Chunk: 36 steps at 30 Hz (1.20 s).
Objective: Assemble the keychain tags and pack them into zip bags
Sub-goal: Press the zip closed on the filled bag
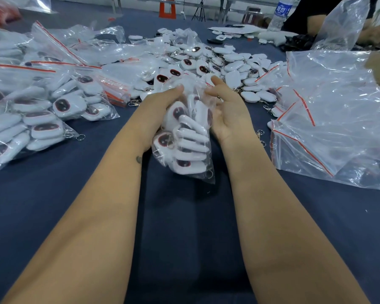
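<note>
Seen from my head camera: I can read no writing. The bottle (pixel 280 13) far beyond the bag, to the right, has a blue label with white characters too blurred to make out.

My left hand (pixel 160 104) and right hand (pixel 226 106) hold a clear zip bag (pixel 184 139) between them, above the dark blue table (pixel 184 216). My left fingers curl round the bag's left side; my right thumb and fingers pinch its top edge. The bag is packed with white tags (pixel 191 130), some showing a dark oval face ringed in red. A metal ring pokes at its lower corner.

Just beyond the bag lies a loose heap of tags (pixel 217 62) with metal clasps, blocking the table behind my hands. Left of the bag sit filled bags (pixel 42 110) with red zip strips. Right of the bag is a pile of empty bags (pixel 329 119). Far right beyond the bag, another person's arm (pixel 316 20) shows behind a raised plastic bag. An orange stool (pixel 167 8) stands far beyond.
</note>
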Each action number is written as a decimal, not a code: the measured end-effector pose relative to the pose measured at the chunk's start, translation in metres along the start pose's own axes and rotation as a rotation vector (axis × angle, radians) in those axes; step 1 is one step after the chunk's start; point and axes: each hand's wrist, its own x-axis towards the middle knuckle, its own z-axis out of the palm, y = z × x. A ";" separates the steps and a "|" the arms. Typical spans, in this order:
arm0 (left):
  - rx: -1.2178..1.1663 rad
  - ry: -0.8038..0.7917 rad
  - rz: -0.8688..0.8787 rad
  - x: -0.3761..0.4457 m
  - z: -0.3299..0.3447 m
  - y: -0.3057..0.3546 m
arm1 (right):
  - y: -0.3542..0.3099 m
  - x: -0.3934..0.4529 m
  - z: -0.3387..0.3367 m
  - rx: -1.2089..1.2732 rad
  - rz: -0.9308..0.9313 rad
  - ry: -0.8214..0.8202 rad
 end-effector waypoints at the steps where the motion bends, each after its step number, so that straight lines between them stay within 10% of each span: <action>1: -0.015 0.034 -0.020 0.001 -0.001 0.000 | 0.001 0.002 0.000 -0.030 -0.008 0.031; 14: -0.562 0.118 -0.088 0.001 0.006 0.006 | 0.006 0.008 -0.005 -0.425 -0.063 0.096; 36: -0.504 0.389 0.141 0.012 -0.007 -0.004 | 0.003 -0.002 -0.005 -0.412 -0.175 0.090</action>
